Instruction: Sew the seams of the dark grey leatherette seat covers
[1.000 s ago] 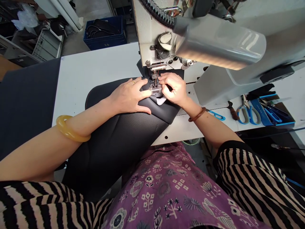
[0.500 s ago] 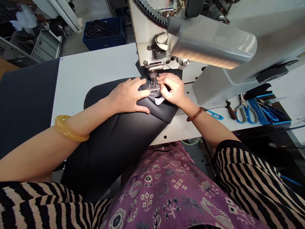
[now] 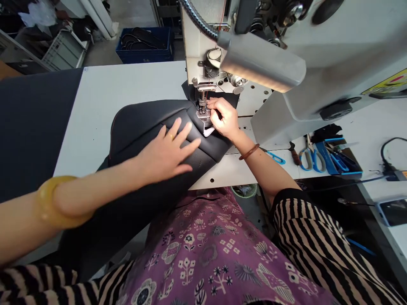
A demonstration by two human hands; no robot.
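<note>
A black leather seat-cover panel (image 3: 149,131) with a perforated section and a stitched seam lies on the table, its far end under the sewing machine's steel presser foot (image 3: 202,112). My left hand (image 3: 168,154) rests flat on the panel, fingers spread, well back from the foot. My right hand (image 3: 224,119) sits just right of the foot, its fingertips pinched on the panel's edge. A white liner strip (image 3: 209,132) shows beneath the edge. The needle is partly hidden by the foot and my fingers.
The sewing machine's head (image 3: 203,55) and lamp (image 3: 262,61) rise above the white table (image 3: 127,84). Blue-handled scissors (image 3: 313,161), blue thread snips (image 3: 276,157) and a tool tray (image 3: 338,160) lie to the right. A blue crate (image 3: 144,46) stands on the floor beyond.
My left hand has lifted away from the presser foot and moved back along the panel, its fingers now spread. The right hand stays at the foot. The whole view has shifted slightly.
</note>
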